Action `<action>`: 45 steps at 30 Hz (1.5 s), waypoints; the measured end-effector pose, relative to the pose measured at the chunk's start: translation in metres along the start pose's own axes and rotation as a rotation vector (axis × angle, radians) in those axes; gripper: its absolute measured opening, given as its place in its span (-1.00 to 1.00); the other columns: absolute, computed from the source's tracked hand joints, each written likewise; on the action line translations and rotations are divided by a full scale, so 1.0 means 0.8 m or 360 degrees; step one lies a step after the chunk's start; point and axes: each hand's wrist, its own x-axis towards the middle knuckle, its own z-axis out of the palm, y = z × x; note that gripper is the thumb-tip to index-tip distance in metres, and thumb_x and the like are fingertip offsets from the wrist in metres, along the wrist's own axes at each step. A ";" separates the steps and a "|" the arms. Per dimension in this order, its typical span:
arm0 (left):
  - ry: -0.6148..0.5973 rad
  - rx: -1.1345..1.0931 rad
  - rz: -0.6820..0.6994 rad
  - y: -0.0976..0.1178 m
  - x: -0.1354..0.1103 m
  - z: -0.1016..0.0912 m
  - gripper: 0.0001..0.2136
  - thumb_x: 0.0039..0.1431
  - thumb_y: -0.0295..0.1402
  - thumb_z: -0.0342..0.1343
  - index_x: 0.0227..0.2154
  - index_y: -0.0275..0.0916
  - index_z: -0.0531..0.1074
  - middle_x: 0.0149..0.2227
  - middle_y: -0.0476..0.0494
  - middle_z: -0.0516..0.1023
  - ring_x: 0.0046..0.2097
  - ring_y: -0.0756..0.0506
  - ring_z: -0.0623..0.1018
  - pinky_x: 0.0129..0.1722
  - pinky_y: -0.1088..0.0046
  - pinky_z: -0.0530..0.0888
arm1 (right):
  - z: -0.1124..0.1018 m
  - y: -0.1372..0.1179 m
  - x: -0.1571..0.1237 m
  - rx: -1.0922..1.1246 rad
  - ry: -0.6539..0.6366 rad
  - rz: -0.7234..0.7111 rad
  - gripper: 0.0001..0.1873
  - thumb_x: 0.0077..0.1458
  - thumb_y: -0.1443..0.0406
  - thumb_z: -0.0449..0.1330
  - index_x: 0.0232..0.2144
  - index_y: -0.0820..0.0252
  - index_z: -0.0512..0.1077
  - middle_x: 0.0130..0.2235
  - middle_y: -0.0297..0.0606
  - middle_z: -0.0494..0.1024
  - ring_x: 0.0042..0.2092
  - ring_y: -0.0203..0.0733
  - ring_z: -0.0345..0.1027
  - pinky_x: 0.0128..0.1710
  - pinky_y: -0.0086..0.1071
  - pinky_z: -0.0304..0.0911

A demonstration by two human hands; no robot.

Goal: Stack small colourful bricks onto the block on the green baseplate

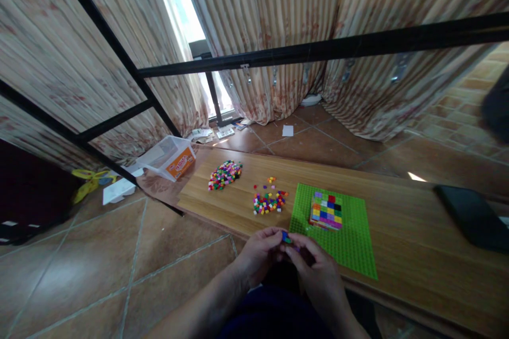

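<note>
My left hand and my right hand meet at the near edge of a low wooden table, fingers pinched together around a few small coloured bricks. Just beyond them lies a green baseplate carrying a multicoloured block of stacked bricks. A small scatter of loose bricks lies left of the plate, and a larger heap sits farther left.
A clear plastic box with an orange label stands at the table's left end. A dark flat device lies at the right. A black metal frame crosses overhead. Papers lie on the tiled floor by the curtains.
</note>
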 end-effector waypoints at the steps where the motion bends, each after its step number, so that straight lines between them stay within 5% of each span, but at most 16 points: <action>1: 0.0008 0.0024 0.0018 0.000 0.000 0.000 -0.67 -0.14 -0.25 0.40 -0.34 -0.35 0.53 -0.50 -0.02 0.47 -0.49 0.11 0.40 -0.48 0.63 0.28 | -0.001 -0.001 0.001 -0.0084 0.0010 -0.0068 -0.72 0.12 0.13 0.20 -0.16 0.11 0.52 -0.21 -0.19 0.59 -0.19 -0.13 0.49 -0.18 -0.27 0.41; 11: 0.0208 0.0286 0.0135 -0.020 -0.005 -0.014 -0.69 -0.16 -0.20 0.38 -0.43 -0.34 0.52 -0.57 0.00 0.45 -0.53 0.09 0.36 -0.54 0.60 0.23 | 0.005 0.015 0.000 -0.0739 0.0040 -0.0747 -0.75 0.28 0.27 0.00 -0.30 0.11 0.48 -0.34 -0.27 0.53 -0.31 -0.25 0.46 -0.28 -0.41 0.35; 21: 0.0254 0.0176 -0.0092 0.003 -0.005 -0.068 -0.75 -0.21 -0.33 0.37 -0.45 -0.36 0.51 -0.47 -0.12 0.56 -0.53 0.10 0.41 -0.55 0.61 0.27 | 0.000 0.007 0.014 -0.0674 -0.0178 -0.0490 -0.74 0.26 0.21 0.02 -0.34 0.11 0.48 -0.33 -0.24 0.55 -0.28 -0.20 0.46 -0.25 -0.38 0.34; 25: 0.0331 0.0214 -0.0059 0.009 -0.013 -0.087 -0.76 -0.15 -0.33 0.35 -0.41 -0.34 0.49 -0.47 -0.08 0.55 -0.52 0.10 0.40 -0.55 0.62 0.25 | 0.009 0.012 0.051 -0.0989 -0.0111 -0.0560 -0.70 0.28 0.20 -0.02 -0.31 0.14 0.48 -0.31 -0.19 0.54 -0.26 -0.15 0.43 -0.23 -0.31 0.30; 31: 0.0307 0.0260 -0.0086 -0.011 -0.021 -0.086 -0.73 -0.13 -0.29 0.32 -0.37 -0.33 0.47 -0.48 -0.05 0.52 -0.52 0.10 0.38 -0.52 0.60 0.25 | 0.044 0.017 0.104 -0.1440 -0.0145 -0.0642 -0.72 0.24 0.33 -0.04 -0.35 0.15 0.46 -0.32 -0.16 0.50 -0.26 -0.11 0.40 -0.23 -0.28 0.25; 38: 0.0342 0.0338 -0.0011 -0.024 -0.018 -0.084 -0.69 -0.08 -0.27 0.27 -0.27 -0.33 0.45 -0.51 -0.01 0.49 -0.56 0.10 0.35 -0.54 0.59 0.21 | 0.043 0.019 0.101 -0.1339 -0.0086 -0.0615 -0.71 0.25 0.31 -0.04 -0.19 0.22 0.48 -0.20 -0.09 0.55 -0.19 -0.11 0.43 -0.17 -0.27 0.28; 45: 0.0233 0.0463 0.0040 -0.021 -0.014 -0.061 -0.68 -0.07 -0.19 0.28 -0.31 -0.32 0.46 -0.54 0.00 0.48 -0.57 0.11 0.33 -0.54 0.58 0.20 | -0.012 0.000 0.049 -0.0564 0.0107 -0.0231 -0.71 0.16 0.09 0.13 -0.29 0.13 0.56 -0.24 -0.18 0.61 -0.20 -0.12 0.48 -0.15 -0.26 0.35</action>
